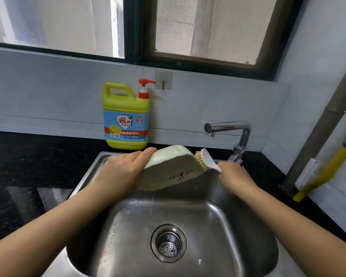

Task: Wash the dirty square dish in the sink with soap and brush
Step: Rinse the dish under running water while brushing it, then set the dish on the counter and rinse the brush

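Above the steel sink [218, 216] the square dish [172, 168] is held tilted, its flowered outer side facing the camera and water trickling off its lower edge into the basin. The left hand [124, 168] clasps the dish's left rim with fingers curled over the top, while the right hand [232, 174] (blurred) grips the white handle of the brush [205, 159], bristles touching the dish's right edge. The dish looks stiff, breakable and, being wet, slippery, so I judge the rim a safer hold than the glazed face, ideally on 2 opposite sides.

one wide-angle head-worn view, close in, looks forward and down: sink [218, 222] under and nearer than the fingers [146, 154], window [206, 27] up beyond the fingers.
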The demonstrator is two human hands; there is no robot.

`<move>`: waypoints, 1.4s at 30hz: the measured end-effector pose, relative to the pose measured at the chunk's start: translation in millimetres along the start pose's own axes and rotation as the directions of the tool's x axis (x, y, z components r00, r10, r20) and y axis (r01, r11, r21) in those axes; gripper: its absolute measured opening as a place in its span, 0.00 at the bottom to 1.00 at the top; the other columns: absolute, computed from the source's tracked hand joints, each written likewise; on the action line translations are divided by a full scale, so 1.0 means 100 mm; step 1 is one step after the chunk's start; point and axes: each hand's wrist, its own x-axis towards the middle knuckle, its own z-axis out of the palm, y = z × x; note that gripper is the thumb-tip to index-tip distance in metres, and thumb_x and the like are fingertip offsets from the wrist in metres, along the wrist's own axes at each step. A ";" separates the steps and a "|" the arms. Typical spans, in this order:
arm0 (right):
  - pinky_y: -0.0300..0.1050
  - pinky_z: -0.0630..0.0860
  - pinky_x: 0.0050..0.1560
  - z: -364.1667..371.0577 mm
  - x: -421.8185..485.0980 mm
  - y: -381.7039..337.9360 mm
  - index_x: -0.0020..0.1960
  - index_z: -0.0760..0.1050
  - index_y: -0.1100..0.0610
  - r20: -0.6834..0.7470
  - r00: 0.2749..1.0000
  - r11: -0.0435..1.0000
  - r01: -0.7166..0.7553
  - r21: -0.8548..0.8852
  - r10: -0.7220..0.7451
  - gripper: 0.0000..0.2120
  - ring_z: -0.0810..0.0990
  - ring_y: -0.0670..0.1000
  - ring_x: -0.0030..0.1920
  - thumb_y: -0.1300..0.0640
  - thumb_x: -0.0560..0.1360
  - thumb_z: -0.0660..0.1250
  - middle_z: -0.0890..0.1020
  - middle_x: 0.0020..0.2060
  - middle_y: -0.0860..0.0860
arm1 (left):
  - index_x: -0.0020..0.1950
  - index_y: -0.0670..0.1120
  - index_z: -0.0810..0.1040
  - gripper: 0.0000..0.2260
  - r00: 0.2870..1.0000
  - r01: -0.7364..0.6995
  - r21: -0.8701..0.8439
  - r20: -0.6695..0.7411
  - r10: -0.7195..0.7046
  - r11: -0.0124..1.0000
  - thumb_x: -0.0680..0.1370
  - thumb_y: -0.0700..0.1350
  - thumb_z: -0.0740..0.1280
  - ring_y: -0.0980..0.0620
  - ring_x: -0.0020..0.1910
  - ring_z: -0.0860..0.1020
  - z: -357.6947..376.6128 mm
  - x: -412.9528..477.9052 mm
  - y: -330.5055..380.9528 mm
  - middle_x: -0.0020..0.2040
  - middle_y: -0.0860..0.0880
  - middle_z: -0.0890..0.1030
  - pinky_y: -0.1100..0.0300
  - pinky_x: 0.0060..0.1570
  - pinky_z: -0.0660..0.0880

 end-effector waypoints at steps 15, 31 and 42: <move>0.33 0.66 0.23 0.37 -0.44 -0.56 0.40 0.74 0.58 0.313 0.949 0.312 -0.288 0.905 -0.031 0.11 0.71 0.43 0.25 0.72 0.67 0.71 0.76 0.29 0.50 | 0.61 0.47 0.68 0.19 0.992 0.126 -0.193 -0.007 -0.129 0.973 0.70 0.44 0.58 0.42 0.34 0.83 -0.19 0.02 0.03 0.42 0.42 0.85 0.51 0.28 0.80; 0.36 0.69 0.26 0.40 -0.47 -1.21 0.54 0.76 0.62 0.244 0.959 0.007 -0.246 0.969 -0.142 0.08 0.76 0.47 0.32 0.62 0.76 0.65 0.82 0.40 0.54 | 0.44 0.45 0.78 0.08 0.223 0.896 -0.444 0.482 -0.848 -0.017 0.75 0.36 0.60 0.43 0.44 0.77 -0.04 -0.39 -0.37 0.42 0.43 0.79 0.48 0.48 0.76; 0.26 0.65 0.23 0.47 -0.41 -1.89 0.40 0.72 0.56 0.010 0.999 0.446 0.013 0.895 -0.049 0.07 0.72 0.43 0.32 0.65 0.75 0.62 0.75 0.33 0.47 | 0.44 0.41 0.79 0.08 0.104 0.964 -0.257 0.598 -0.795 -0.068 0.74 0.37 0.60 0.48 0.34 0.77 -0.15 -0.66 -0.96 0.39 0.44 0.80 0.60 0.31 0.73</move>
